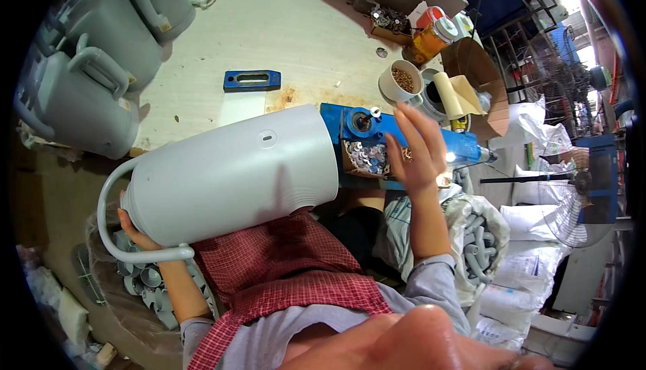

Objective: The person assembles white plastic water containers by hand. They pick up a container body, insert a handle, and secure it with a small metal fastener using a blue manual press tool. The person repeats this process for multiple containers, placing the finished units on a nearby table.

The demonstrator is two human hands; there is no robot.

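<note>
Across my lap and the table edge lies a large grey plastic jug body (235,175), on its side, with a small oval slot facing up and a curved handle at its left end. My left hand (138,232) grips that left end from below, inside the handle; part of the hand is hidden. The jug's right end rests against a blue bench machine (390,128). Over the machine, my right hand (420,151) is raised with its fingers apart, slightly blurred, and nothing shows in it. Beneath it sits a tray of small metal parts (367,157). A small white piece (375,112) sits by the machine's round fitting.
Several grey jugs (81,101) with handles stand at the left. A blue slotted bar (252,81) lies on the table. Beyond the machine are a white cup (393,86) of small brass-coloured parts and a jar (431,40). A sack of grey handles (494,218) stands at right.
</note>
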